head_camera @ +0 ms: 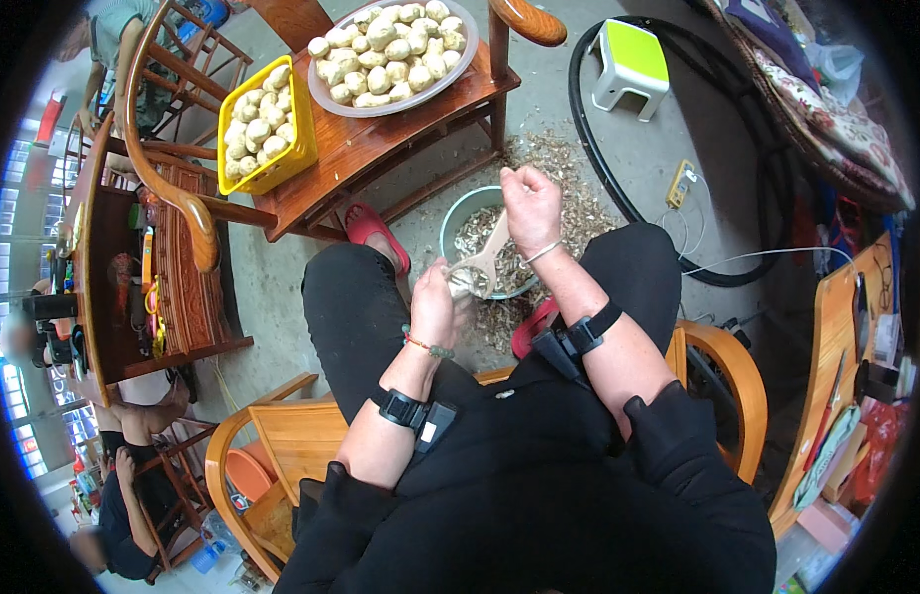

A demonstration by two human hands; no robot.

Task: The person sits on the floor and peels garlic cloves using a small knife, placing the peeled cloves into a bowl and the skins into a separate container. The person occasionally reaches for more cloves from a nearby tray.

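Observation:
My left hand (434, 304) holds a pale, partly peeled tuber (462, 285), probably taro or potato, blurred at its edges. A beige Y-shaped peeler (492, 249) is in my right hand (532, 208), its fingers curled round the handle. The peeler's forked head lies against the tuber. Below both hands stands a light green bucket (446, 232) with brown and white peelings (474, 223) inside. My hands and the tuber hide part of its rim.
On a wooden chair (333, 167) ahead are a yellow basket (302, 141) and a translucent basin (430, 99), both full of pale tubers. Peelings (578, 211) litter the floor. A black hose (590, 141), a green-topped stool (630, 59) and a power strip (680, 184) lie right. Two people sit left.

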